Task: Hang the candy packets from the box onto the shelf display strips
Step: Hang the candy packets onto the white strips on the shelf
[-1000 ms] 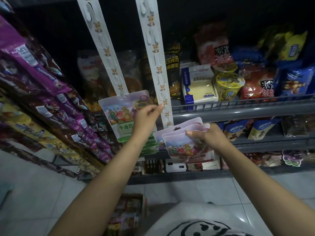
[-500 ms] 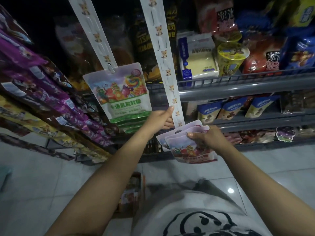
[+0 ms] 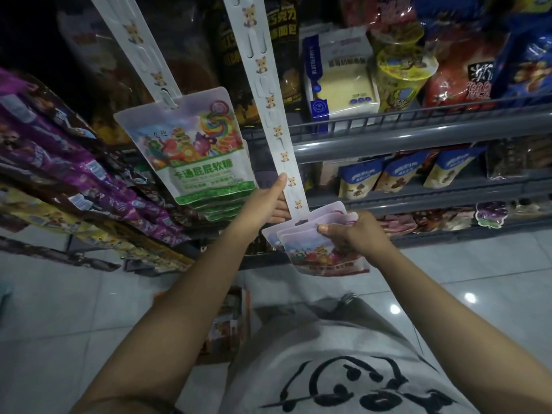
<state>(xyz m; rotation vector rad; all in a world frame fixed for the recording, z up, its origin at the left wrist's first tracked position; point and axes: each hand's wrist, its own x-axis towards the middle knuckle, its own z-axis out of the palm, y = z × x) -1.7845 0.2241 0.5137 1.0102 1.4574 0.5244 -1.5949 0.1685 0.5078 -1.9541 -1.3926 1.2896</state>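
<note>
Room: shop aisle, glossy tiled floor, grey metal shelf.
Strips: white plastic strip, left hand pinching its lower end.
Packets: glossy flat candy packets, fanned, gripped by right hand at strip's foot.

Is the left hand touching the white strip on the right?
Touching. The head view shows the left hand pinching the right strip near its bottom end.

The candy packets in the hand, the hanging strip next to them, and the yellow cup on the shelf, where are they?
candy packets point(image 3: 316, 249): head view, front packet's face.
hanging strip point(image 3: 276, 130): head view, mid-length.
yellow cup point(image 3: 398, 82): head view, its side.
</note>
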